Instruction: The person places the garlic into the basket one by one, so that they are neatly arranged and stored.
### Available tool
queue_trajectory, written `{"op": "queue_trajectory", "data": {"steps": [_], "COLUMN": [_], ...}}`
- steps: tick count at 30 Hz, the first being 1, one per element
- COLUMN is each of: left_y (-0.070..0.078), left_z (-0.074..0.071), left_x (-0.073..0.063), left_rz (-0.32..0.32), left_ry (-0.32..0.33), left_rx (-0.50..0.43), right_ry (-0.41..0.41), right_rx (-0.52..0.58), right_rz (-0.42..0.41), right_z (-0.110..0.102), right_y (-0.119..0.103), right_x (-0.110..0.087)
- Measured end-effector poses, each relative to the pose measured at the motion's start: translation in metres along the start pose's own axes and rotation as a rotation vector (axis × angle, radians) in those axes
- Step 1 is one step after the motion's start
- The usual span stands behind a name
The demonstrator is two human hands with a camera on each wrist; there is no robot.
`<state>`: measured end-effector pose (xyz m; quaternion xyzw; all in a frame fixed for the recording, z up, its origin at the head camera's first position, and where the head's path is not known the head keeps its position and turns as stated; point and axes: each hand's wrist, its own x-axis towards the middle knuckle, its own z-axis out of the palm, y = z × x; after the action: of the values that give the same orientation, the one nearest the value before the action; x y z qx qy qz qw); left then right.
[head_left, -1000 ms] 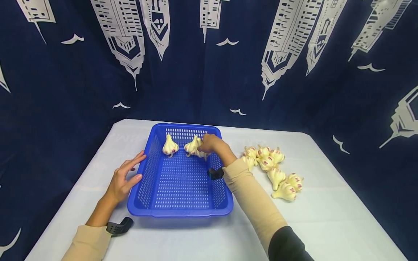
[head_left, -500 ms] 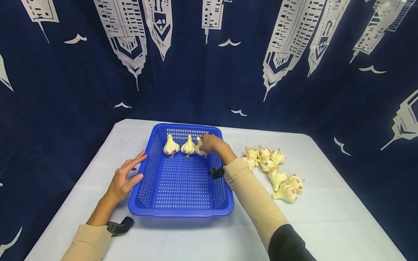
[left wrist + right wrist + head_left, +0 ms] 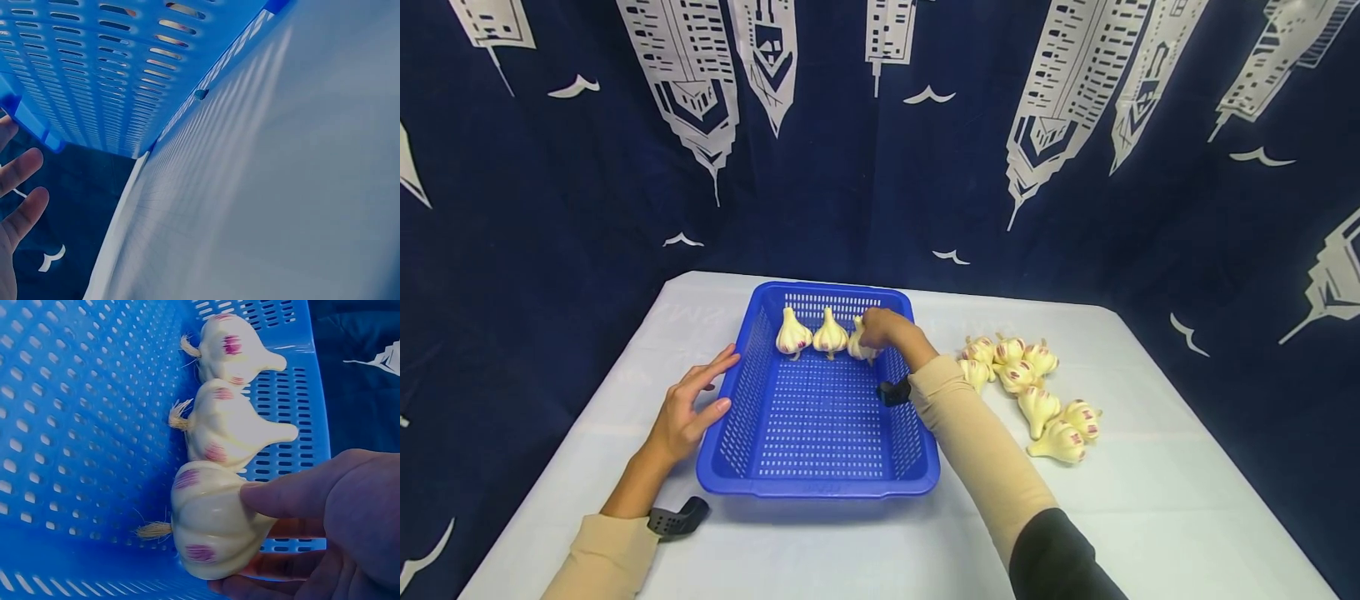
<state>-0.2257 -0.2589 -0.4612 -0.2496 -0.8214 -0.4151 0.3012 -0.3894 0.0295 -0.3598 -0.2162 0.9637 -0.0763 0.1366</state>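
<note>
Inside the blue plastic basket [image 3: 820, 488], three garlic bulbs stand in a row along the far wall. My right hand [image 3: 889, 327] grips the rightmost garlic bulb [image 3: 212, 519], thumb on its near side and fingers curled behind it. Beside it in the right wrist view are the middle garlic bulb [image 3: 225, 425] and the farthest garlic bulb [image 3: 232, 350], all with necks toward the wall and root tufts toward the basket floor. With fingers spread, my left hand [image 3: 681, 417] rests its fingertips at the basket's left rim; the left wrist view shows those fingers [image 3: 28, 209] near the rim.
A cluster of several loose garlic bulbs [image 3: 1017, 375] lies on the white tablecloth [image 3: 1150, 517] right of the basket, some nearer the front. A dark blue curtain [image 3: 865, 183] with white building prints hangs behind the table.
The middle garlic bulb has shifted left and upright, apart from the rightmost one. My right hand keeps its hold on the rightmost bulb. My left hand stays at the rim.
</note>
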Motion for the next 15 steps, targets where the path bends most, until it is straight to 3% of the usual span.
{"op": "queue_trajectory", "data": {"steps": [15], "left_y": [0.0000], "left_z": [0.0019], "left_x": [0.0006], "left_rz": [0.010], "left_ry": [0.037], "left_rx": [-0.016], "right_ry": [0.080], "right_rx": [0.033], "right_rz": [0.058], "right_z": [0.0058], "right_y": [0.0010], "right_x": [0.0045]}}
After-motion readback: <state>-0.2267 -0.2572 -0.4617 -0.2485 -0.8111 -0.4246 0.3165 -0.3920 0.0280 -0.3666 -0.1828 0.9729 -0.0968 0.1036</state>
